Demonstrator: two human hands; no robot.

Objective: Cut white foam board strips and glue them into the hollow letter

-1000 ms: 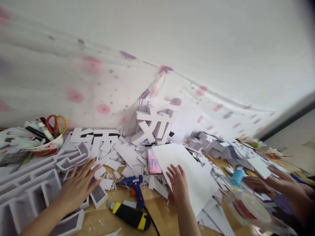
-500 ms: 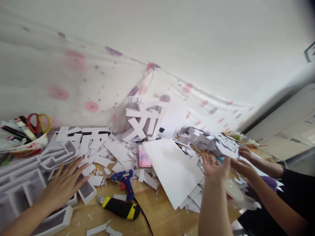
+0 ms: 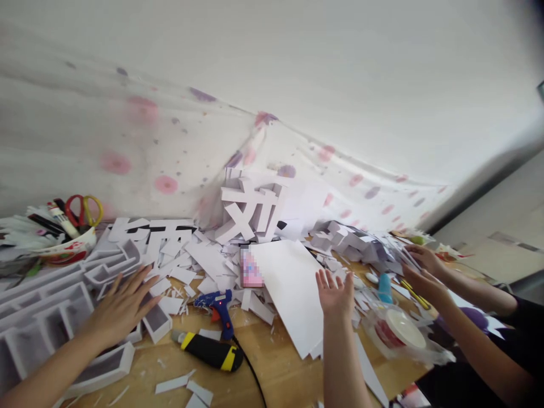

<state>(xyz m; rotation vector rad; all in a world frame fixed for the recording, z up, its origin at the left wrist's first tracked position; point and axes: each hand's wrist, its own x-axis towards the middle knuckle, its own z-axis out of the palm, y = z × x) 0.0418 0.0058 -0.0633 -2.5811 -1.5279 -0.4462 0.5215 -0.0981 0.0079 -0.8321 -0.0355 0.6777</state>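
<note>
My left hand (image 3: 123, 306) is spread flat, palm down, over the hollow white foam-board letters (image 3: 55, 311) on the left; whether it touches them I cannot tell. My right hand (image 3: 335, 292) is raised palm up with fingers apart, holding nothing, near the right edge of a large white board (image 3: 293, 294). Between my hands lie a blue glue gun (image 3: 219, 309) with a lit red light and a black-and-yellow utility cutter (image 3: 210, 350). A finished white three-dimensional character (image 3: 250, 209) stands upright against the wall.
White scraps (image 3: 208, 263) cover the table's back. A bowl (image 3: 63, 249) with scissors and pens stands far left. On the right, a co-worker's hands (image 3: 425, 277) hold white pieces near a blue bottle (image 3: 385, 288) and a plastic-wrapped roll (image 3: 399, 331). The glue gun's cord (image 3: 253, 374) runs frontward.
My right hand has moved left, away from the co-worker's hands, and now overlaps the board's right edge. My left hand stays spread over the letters. The view has shifted slightly.
</note>
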